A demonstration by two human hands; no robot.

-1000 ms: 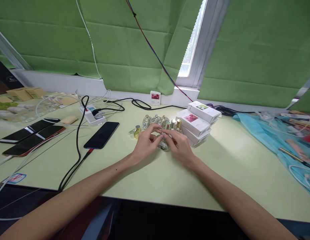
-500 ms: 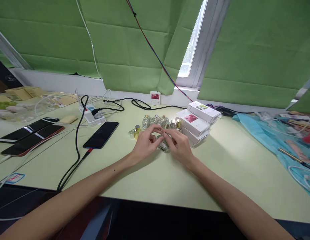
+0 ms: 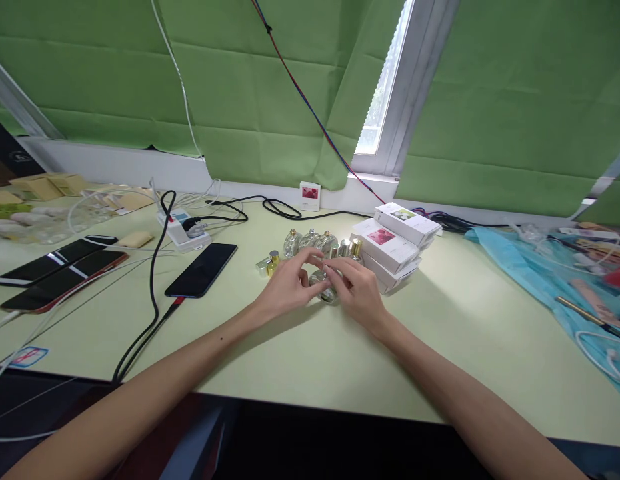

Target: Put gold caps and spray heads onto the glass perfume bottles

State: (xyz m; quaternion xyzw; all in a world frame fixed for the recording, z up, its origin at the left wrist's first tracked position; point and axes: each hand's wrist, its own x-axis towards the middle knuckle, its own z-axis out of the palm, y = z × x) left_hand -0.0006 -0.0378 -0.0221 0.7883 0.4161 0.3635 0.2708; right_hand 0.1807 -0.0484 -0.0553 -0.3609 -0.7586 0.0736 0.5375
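Observation:
A round clear glass bottle (image 3: 326, 293) stands on the pale table under my fingertips. My left hand (image 3: 294, 280) curves around its upper left side, fingers bent and pinched near the bottle's top. From the right, my right hand (image 3: 357, 287) has its fingertips closed at the bottle's neck, which they mostly hide. Behind the hands stand several similar glass bottles (image 3: 293, 244) and small capped vials, one with a gold cap (image 3: 357, 248). Loose gold and silver caps (image 3: 274, 259) lie left of my left hand.
White boxes (image 3: 390, 245) are stacked to the right of the bottles. A black phone (image 3: 202, 269) with a cable, a power strip (image 3: 183, 230) and two more phones lie left. Blue plastic sheeting (image 3: 530, 267) covers the right end.
My left hand has shifted slightly left and its thumb has moved, showing more of the bottle. My right hand has hardly moved.

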